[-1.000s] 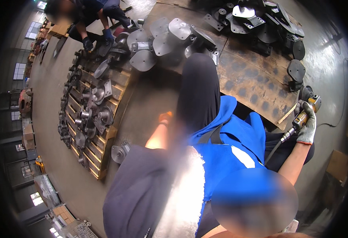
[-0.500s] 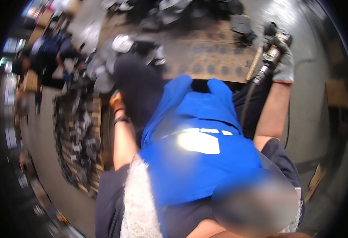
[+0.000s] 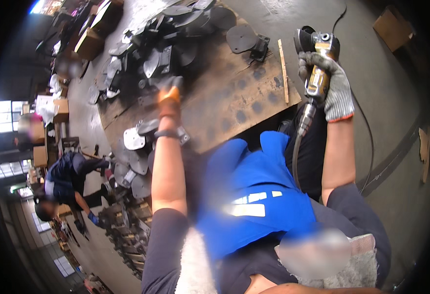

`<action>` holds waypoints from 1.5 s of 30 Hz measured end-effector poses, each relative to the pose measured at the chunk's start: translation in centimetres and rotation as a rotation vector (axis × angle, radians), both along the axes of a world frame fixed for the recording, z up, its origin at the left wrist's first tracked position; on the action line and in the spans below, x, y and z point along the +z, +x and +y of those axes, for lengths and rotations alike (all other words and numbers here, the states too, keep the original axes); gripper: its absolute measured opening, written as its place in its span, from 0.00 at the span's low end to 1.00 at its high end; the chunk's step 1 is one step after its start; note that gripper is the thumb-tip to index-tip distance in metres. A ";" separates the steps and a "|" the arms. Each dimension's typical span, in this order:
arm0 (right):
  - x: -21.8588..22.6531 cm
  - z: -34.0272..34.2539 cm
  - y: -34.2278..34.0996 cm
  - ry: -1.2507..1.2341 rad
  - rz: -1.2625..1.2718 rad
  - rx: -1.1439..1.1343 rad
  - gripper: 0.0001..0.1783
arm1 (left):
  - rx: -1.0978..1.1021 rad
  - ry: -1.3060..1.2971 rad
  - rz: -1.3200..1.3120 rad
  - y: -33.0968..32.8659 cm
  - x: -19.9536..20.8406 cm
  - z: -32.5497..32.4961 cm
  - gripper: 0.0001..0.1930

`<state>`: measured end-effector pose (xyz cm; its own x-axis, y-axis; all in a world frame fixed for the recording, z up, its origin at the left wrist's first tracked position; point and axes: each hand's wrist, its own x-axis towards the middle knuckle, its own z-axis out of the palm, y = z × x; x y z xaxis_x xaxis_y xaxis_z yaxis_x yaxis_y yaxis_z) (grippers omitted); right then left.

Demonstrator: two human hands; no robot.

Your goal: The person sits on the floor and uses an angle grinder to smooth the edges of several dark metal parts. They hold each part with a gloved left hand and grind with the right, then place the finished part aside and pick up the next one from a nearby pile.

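Observation:
My right hand (image 3: pixel 338 90), in a grey knit glove, grips an air-powered angle grinder (image 3: pixel 317 81). The grinder's dark head points away from me, and a hose (image 3: pixel 295 161) runs from its near end. My left hand (image 3: pixel 170 92), in an orange and grey glove, reaches over the near side of a pile of dark metal brackets (image 3: pixel 188 51). Motion smears its fingers, so whether it touches or holds a bracket is unclear. Under the pile lies a stained brown board (image 3: pixel 224 115). One round-plated bracket (image 3: pixel 242 39) rests apart from the pile on the board's far right.
More metal brackets (image 3: pixel 139 164) are heaped beside my left forearm. A wooden strip (image 3: pixel 283 71) lies along the board's right edge. At left another person (image 3: pixel 70 176) bends over parts. A thin cable (image 3: pixel 369 132) crosses the floor at right; a cardboard box (image 3: pixel 392 28) stands beyond.
My left hand has moved from beside my left knee forward over the bracket pile. The grinder stays in my right hand, now more upright in view. The whole view has turned.

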<state>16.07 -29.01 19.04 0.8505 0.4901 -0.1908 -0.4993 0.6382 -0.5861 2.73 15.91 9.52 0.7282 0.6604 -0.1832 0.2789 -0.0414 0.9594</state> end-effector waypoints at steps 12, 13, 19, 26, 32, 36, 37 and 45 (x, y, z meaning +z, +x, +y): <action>0.0 0.4 0.8 -0.316 0.197 -0.303 0.18 | -0.586 0.514 0.315 26.6 -20.5 -3.1 0.21; -0.2 0.0 1.1 -0.328 0.205 -0.295 0.18 | -0.684 0.626 0.336 28.4 -20.0 -4.7 0.21; 1.1 1.3 0.8 -0.454 0.205 -0.312 0.20 | -0.336 0.200 0.793 30.3 -14.5 -10.9 0.29; 2.3 2.5 1.3 -0.459 0.127 -0.133 0.23 | -0.311 -0.031 0.613 17.7 -17.7 -12.9 0.30; 2.7 2.1 0.9 -0.298 0.069 0.045 0.22 | 0.154 -0.656 0.430 2.0 -15.5 -13.6 0.29; 3.0 1.8 0.4 -0.309 0.014 0.142 0.20 | 0.414 -0.937 0.294 -5.6 -13.7 -13.4 0.29; 2.8 1.7 0.3 -0.337 -0.025 0.147 0.20 | 0.463 -0.979 0.268 -6.8 -13.5 -13.5 0.28; 0.0 3.2 -2.4 -0.543 -0.025 0.327 0.13 | 0.595 -0.536 0.532 -6.7 -13.8 -10.5 0.29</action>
